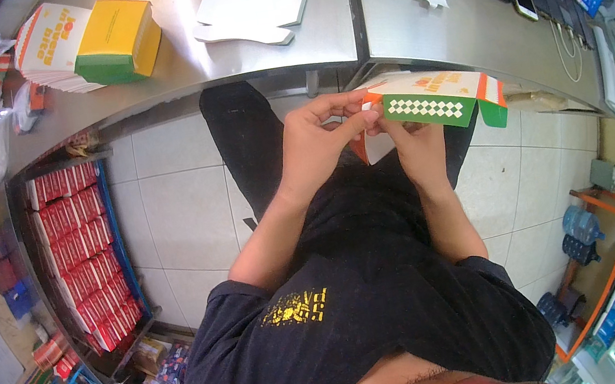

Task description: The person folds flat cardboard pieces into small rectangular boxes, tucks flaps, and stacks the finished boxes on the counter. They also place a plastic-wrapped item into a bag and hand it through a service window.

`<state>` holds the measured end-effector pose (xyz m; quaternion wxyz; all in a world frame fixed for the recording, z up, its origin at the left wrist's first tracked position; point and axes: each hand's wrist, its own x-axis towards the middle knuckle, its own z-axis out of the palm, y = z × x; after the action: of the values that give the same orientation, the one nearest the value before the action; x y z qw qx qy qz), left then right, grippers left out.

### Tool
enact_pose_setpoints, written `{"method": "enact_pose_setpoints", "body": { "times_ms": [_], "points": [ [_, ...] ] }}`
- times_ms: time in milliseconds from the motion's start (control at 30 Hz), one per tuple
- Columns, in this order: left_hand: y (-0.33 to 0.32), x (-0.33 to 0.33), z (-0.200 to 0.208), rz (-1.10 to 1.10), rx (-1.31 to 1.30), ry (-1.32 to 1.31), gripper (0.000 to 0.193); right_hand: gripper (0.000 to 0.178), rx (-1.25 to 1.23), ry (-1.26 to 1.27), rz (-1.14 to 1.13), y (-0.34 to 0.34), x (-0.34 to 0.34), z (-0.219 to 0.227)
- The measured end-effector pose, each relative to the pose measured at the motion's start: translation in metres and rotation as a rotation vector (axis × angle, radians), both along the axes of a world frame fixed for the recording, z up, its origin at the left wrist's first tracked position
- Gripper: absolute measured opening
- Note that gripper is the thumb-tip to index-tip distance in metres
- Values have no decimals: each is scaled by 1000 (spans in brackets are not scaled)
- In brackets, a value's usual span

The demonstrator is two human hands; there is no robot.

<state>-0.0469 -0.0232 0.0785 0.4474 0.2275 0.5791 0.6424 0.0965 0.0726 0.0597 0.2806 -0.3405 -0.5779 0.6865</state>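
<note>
while the left hand pinches the near end of a card box with thumb and finger, the right hand is bent up under that same end. its fingers look curled in, but some tips are hidden, so i cannot tell how tight they hold. the box is up over the black trousers, by the edge of the metal table, maybe because both hands can reach it well there. two hands at one end may keep it steady, as the other end sticks out with nothing under it.

the box is thin, stiff card, long, with a green side full of white diamonds and a green flap. on the smooth, shiny table, white card pieces lie flat, perhaps so they stay straight. a yellow and green box sits beside a tight stack of white cartons, maybe packed close to save room.
</note>
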Motion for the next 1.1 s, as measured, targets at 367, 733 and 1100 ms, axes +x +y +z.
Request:
{"method": "enact_pose_setpoints", "body": {
  "times_ms": [367,733,1100],
  "points": [
    [7,17,-18,80,-108,396,20,40,652,-127,20,-1,32,-64],
    [6,9,-21,-17,-85,351,13,44,-151,203,85,5,32,-76],
    [-10,-20,0,-101,-244,719,29,59,694,109,-289,41,13,10]
  ]
}}
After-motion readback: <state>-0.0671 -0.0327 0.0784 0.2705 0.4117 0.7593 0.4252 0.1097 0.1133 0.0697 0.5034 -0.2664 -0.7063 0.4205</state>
